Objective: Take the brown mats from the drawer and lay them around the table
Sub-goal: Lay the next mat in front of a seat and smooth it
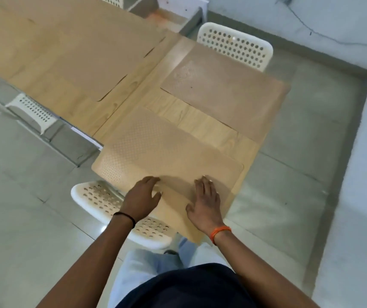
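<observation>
i see both hands flat on the nearest brown mat (156, 150), which lies on the wooden tabletop (120, 107) at its near corner, one edge hanging slightly past the tabletop's rim above a white perforated chair (102, 201). the left hand (141, 200) presses the mat's near edge with fingers spread and only loosely bent, so its grip is open, holding nothing. the right hand (206, 202) lies just beside it on the same mat, fingers straight, grip open too. a black band sits on the left wrist, an orange one on the right. a second brown mat (222, 90) lies on the far side of the tabletop from the nearest mat, in front of another white chair (236, 48). further mats farther along the tabletop are blurred. i can read no writing, brand or label anywhere; the nearest mat shows only a dotted texture.
</observation>
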